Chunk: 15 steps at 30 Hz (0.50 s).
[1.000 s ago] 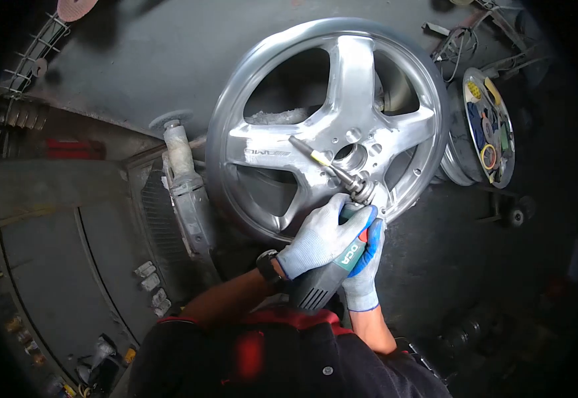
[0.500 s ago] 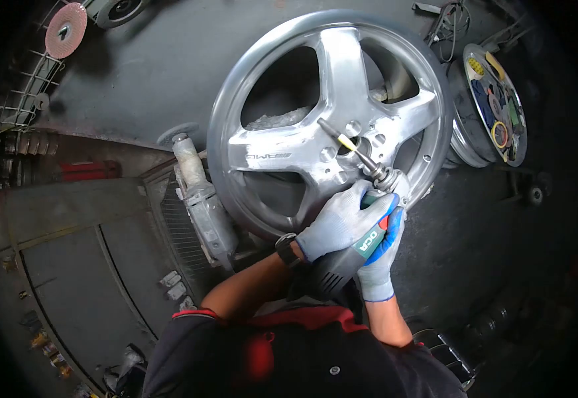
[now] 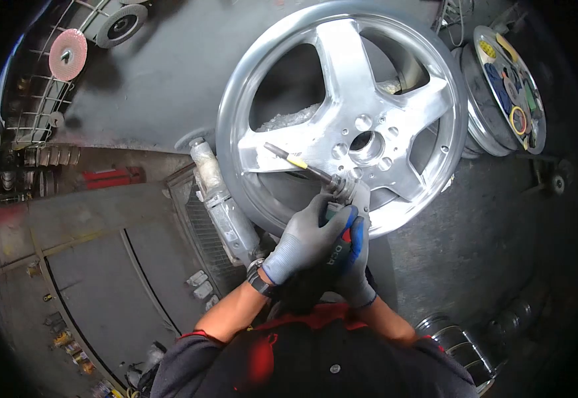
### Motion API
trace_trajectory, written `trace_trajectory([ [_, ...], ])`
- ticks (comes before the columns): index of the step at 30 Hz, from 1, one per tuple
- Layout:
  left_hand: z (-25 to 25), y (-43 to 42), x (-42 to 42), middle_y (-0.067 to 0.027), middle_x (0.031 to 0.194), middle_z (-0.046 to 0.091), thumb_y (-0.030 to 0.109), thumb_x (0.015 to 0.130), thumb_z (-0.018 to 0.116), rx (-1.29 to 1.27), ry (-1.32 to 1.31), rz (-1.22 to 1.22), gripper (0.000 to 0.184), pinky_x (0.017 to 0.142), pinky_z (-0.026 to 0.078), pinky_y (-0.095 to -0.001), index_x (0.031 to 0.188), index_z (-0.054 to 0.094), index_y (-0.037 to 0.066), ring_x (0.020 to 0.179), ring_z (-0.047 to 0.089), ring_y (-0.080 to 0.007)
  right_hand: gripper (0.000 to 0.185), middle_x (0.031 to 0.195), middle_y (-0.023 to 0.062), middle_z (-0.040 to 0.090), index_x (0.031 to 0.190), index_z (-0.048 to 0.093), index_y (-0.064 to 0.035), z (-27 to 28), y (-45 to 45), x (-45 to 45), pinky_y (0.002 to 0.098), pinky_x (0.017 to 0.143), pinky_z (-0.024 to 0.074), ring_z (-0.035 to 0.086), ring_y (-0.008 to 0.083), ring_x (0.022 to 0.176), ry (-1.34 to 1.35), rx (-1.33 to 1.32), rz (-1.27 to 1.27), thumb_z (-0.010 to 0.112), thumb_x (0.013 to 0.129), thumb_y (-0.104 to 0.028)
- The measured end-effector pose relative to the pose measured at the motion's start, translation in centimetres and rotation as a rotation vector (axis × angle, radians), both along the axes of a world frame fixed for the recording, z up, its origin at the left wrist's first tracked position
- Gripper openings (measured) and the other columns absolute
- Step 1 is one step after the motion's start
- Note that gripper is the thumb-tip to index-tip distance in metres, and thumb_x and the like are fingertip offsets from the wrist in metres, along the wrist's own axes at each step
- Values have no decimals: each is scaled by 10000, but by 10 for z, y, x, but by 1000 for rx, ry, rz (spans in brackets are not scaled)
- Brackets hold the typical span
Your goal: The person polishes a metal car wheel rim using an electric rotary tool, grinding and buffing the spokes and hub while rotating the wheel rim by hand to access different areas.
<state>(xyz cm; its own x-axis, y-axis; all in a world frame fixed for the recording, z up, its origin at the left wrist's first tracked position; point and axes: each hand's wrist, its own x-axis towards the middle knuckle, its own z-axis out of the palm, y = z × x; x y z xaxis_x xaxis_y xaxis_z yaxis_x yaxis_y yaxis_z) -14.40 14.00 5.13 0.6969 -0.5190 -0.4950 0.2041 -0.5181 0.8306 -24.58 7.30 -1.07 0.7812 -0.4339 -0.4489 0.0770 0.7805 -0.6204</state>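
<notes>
My left hand [image 3: 302,235], in a grey glove, is wrapped round the front of a dark green power tool [image 3: 337,255]. My right hand [image 3: 358,262], gloved in grey with blue on the fingers, grips the same tool from the other side. From its head a thin shaft with a yellow band [image 3: 297,161] points up and left over a spoke of a silver five-spoke wheel rim [image 3: 352,69]. Whether the tip touches the spoke I cannot tell. The lower edge of the rim lies just beyond both hands.
A grey machine [image 3: 226,209] stands left of the rim. A second wheel [image 3: 537,132] on the right holds tape and small discs. At upper left, a wire rack [image 3: 34,109] carries a pink disc [image 3: 68,55]. More rims [image 3: 458,345] lie at lower right.
Both hands and the tool have moved left relative to the rim. The shaft's tip has gone from beside the centre hole to over the left spoke. The camera view has shifted too.
</notes>
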Motion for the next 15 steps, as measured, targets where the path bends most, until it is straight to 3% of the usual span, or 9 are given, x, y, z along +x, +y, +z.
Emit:
trace_trajectory([
  [3,-1,-6,-1,-156,969,693,326,931,621,31,11,-13,445,835,517,-328,1182,563,-36,919,665,-189,370,1165,118,568,1243,501,-21,1,-4,-2,357,955,475,578,220,1091,42,-287,65,362,1060,-312],
  [5,-26,-13,-8,-173,949,693,345,921,628,-41,0,-63,439,821,520,-343,1132,576,-37,917,679,-217,418,1192,123,566,1267,492,-19,16,-10,-1,357,963,472,573,230,1121,-121,429,-55,359,1058,-355],
  [6,-22,-19,-9,-173,949,693,345,921,628,-45,4,-64,439,821,520,-343,1132,576,-37,917,679,-217,418,1192,123,566,1267,492,-19,15,-12,-3,357,963,472,573,230,1121,-118,424,-57,359,1058,-355],
  [8,-10,-32,-6,-196,944,687,351,913,632,1,2,-166,422,817,524,-354,1086,592,-32,921,686,-242,505,1225,128,562,1311,469,-12,12,-17,-7,365,978,463,569,236,1140,-121,362,-113,333,1053,-425],
  [9,-14,-35,-5,-208,942,683,353,906,633,-85,-2,-173,419,820,526,-362,1077,599,-29,923,690,-258,584,1256,135,552,1354,438,-9,4,-19,-6,378,1000,448,563,248,1149,57,-317,47,295,1045,-483],
  [10,-15,-36,-5,-208,942,683,353,906,633,-88,-2,-168,419,820,526,-362,1077,599,-29,923,690,-258,584,1256,135,552,1354,438,-9,2,-19,-9,378,1000,448,563,248,1149,56,-320,52,295,1045,-483],
  [12,-11,-35,-2,-208,942,685,335,911,627,-89,19,-183,398,823,528,-362,1075,599,-26,918,690,-263,595,1272,144,541,1366,424,-9,8,-19,-9,387,1016,436,559,244,1156,-181,207,-110,288,1045,-491],
  [13,-13,-32,-2,-208,942,685,335,911,627,-88,18,-177,398,823,528,-362,1075,599,-26,918,690,-263,595,1272,144,541,1366,424,-9,6,-18,-9,387,1016,436,559,244,1156,-181,209,-104,288,1045,-491],
  [15,-16,-23,-1,-206,947,685,324,912,624,-28,-3,-182,386,824,528,-365,1095,596,-15,927,691,-266,594,1281,150,534,1366,427,-7,2,-16,-11,387,1021,430,553,245,1166,17,-160,36,290,1045,-487],
])
